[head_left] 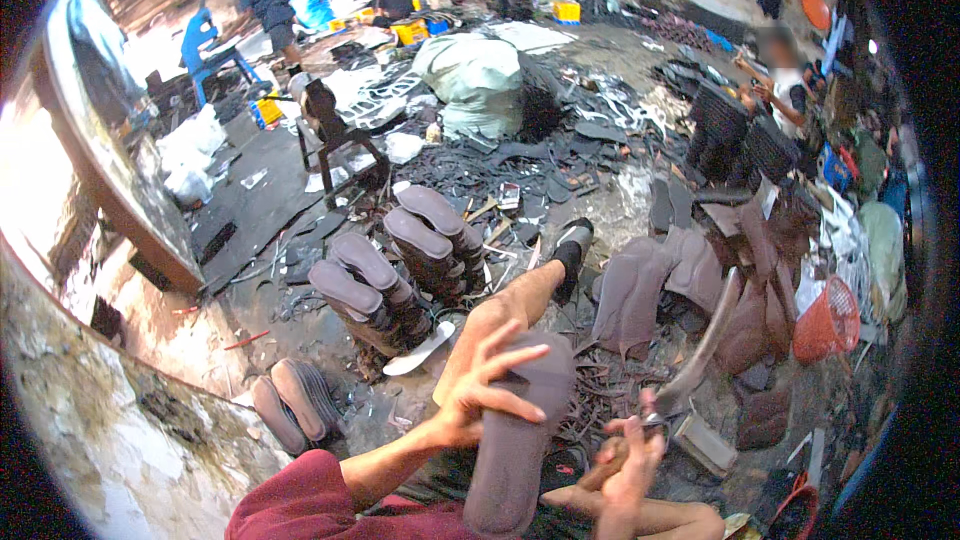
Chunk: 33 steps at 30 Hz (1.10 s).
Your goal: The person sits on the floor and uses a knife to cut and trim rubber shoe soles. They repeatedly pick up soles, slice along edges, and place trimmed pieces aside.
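My left hand [483, 387] presses flat on a grey-brown rubber shoe sole [518, 430] that rests on my lap, fingers spread over its upper part. Low and to the right, my right hand [625, 460] is closed round the handle of a long curved knife [695, 360] whose blade points up and to the right. The blade stands just right of the sole, not touching it. My bent knee and foot in a dark sandal [573, 245] stretch out ahead.
Tall stacks of soles [400, 260] stand ahead on the left, with a smaller stack [292, 402] near the wall. Brown sheets [650, 285] and an orange basket [828, 320] lie right. Black offcuts cover the floor. Other people work at the back and right.
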Tool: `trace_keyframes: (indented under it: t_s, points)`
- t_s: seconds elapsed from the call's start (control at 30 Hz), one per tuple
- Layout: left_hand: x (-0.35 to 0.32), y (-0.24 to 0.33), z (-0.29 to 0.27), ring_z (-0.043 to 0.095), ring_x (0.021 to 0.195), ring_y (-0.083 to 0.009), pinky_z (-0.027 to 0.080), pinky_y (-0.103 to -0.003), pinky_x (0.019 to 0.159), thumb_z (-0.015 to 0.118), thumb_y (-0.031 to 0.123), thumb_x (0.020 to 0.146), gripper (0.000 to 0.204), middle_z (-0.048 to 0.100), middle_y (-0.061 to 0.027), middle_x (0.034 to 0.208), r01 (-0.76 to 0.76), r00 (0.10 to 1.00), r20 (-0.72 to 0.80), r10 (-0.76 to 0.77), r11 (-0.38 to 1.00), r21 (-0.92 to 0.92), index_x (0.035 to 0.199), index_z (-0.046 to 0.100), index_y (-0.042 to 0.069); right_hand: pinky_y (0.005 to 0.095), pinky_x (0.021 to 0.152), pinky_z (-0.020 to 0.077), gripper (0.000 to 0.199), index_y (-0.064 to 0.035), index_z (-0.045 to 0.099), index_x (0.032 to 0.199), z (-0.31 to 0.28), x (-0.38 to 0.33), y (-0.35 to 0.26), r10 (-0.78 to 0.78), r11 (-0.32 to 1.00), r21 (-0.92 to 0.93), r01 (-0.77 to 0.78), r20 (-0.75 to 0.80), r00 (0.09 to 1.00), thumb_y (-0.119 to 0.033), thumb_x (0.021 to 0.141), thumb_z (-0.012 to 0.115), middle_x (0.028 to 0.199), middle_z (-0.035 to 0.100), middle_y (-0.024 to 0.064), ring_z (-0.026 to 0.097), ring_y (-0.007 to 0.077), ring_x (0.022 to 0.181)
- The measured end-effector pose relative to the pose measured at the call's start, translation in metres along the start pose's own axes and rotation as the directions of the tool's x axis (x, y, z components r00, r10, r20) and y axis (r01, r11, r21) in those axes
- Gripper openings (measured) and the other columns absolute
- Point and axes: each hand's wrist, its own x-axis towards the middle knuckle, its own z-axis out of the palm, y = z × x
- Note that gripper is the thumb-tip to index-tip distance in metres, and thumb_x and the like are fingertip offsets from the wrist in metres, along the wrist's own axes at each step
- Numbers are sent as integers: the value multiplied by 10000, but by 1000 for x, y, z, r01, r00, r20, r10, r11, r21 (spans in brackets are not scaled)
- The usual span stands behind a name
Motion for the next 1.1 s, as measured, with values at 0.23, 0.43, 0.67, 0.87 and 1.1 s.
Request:
trace_keyframes:
  t_s: [0.23, 0.43, 0.67, 0.87, 1.1]
  points:
    - [-8, 51, 59, 547, 1266, -265, 492, -330, 979, 610, 198, 978, 400, 432, -162, 1493, 402, 576, -173, -799, 462, -791, 1352, 576, 59, 364, 903, 518, 507, 58, 570, 1293, 61, -9, 1, -185, 982, 30, 186, -41, 982, -88, 833, 728, 1146, 660, 134, 641, 254, 1006]
    - [-12, 43, 46, 514, 617, -52, 422, -225, 555, 699, 258, 932, 251, 622, 52, 772, 537, 540, -235, -808, 546, -643, 1065, 737, 49, 232, 542, 431, 372, -19, 636, 1199, 67, -4, -16, -240, 970, -66, 233, -115, 964, -188, 882, 732, 1023, 679, 73, 557, 78, 691]
    - [-2, -151, -85, 608, 1054, -191, 454, -316, 945, 579, 168, 974, 376, 654, -109, 1182, 169, 5, -808, -589, 797, -580, 1291, 584, -34, 218, 458, 363, 408, -99, 599, 1235, -94, 22, -82, -659, 728, -520, 446, -356, 662, -103, 841, 705, 750, 522, -50, 437, 55, 571]
    - [-1, -371, -148, 583, 1192, -353, 427, -409, 1046, 538, 191, 955, 445, 592, -225, 1317, 635, -410, -874, -259, 607, -478, 1344, 540, -27, 229, 462, 374, 323, -89, 597, 1194, -136, 14, -151, -561, 750, -636, 181, -467, 684, -176, 888, 650, 741, 513, -27, 446, 75, 559]
    - [14, -431, -114, 599, 1147, -394, 462, -474, 1012, 703, 192, 758, 614, 595, -305, 1221, 820, -511, -748, -423, 19, -571, 1300, 524, -33, 237, 488, 414, 283, -69, 651, 1082, -96, 131, -85, -300, 883, -465, 64, -454, 839, -140, 824, 741, 772, 621, 6, 561, 90, 619]
